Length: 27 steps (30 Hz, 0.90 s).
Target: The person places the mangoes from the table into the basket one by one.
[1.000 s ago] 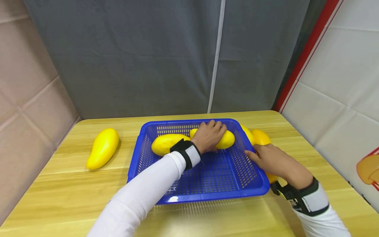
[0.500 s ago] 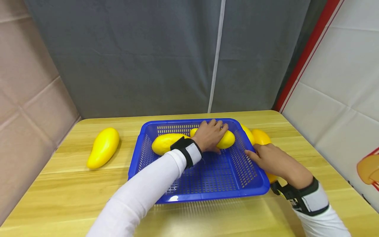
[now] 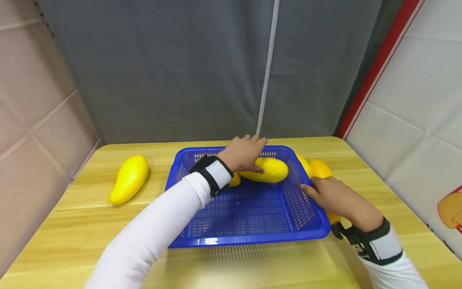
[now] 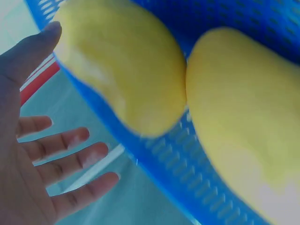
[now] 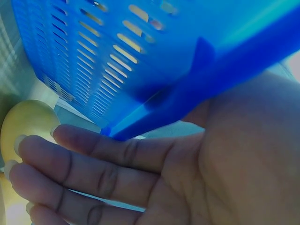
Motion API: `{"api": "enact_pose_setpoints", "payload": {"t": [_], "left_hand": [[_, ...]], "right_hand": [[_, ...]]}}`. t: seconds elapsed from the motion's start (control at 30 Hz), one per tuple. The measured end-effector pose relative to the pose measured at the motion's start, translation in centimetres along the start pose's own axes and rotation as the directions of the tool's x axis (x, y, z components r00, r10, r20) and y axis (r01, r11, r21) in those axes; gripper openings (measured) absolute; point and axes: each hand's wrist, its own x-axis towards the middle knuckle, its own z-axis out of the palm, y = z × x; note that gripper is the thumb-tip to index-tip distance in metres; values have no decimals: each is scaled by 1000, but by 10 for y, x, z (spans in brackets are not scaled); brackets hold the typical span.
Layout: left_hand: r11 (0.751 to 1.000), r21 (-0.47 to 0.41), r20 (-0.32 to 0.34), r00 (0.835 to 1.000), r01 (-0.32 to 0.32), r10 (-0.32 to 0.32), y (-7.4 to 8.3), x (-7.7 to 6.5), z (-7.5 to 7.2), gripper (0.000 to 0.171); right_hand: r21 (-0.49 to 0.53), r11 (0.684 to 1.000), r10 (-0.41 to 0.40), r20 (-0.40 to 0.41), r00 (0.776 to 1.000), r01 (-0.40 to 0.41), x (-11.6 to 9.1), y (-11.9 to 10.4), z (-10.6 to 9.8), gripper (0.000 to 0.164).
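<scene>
A blue perforated plastic basket point(image 3: 249, 239) stands on the table. Inside it lies a yellow mango point(image 3: 271, 170); a second mango point(image 3: 235, 180) is mostly hidden by the left wrist. Over the basket's far side hovers the left hand point(image 3: 241, 154), fingers spread and straight. In the left wrist view its thumb lies at the edge of a mango point(image 4: 126, 61), and I cannot tell if they touch; the second mango point(image 4: 248, 112) sits alongside. The right hand point(image 3: 333, 196) holds the basket's right rim, thumb over it and fingers outside.
Another mango point(image 3: 130, 179) rests on the wooden table point(image 3: 72, 241), left of the basket. Yellow-orange fruits, including one at the back point(image 3: 320, 168), lie just right of the basket, partly hidden by the right hand. A grey curtain point(image 3: 173, 80) hangs behind the table.
The left hand has released the right mango in the basket, spread its fingers and shifted slightly left and back. The right hand and basket have stayed nearly still.
</scene>
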Motion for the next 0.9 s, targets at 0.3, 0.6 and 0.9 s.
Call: {"api": "enact_pose_setpoints", "payload": {"t": [0.3,0.6,0.9], "left_hand": [[997,3,0,997,81,-81,-44,-31,-18,79],[979,-6,-9,979,203,-203,-98,-64,-28,79],[922,-106,38,928,372,-370,-152,-110,-11,87]], "right_hand": [[-30,999,-17,-11,1000,17,1,5,-2,32],[-23,999,-25,-11,1000,25,-2,7,-2,35],[-46,998,-42,-26,999,41,-1,10,-3,35]]}}
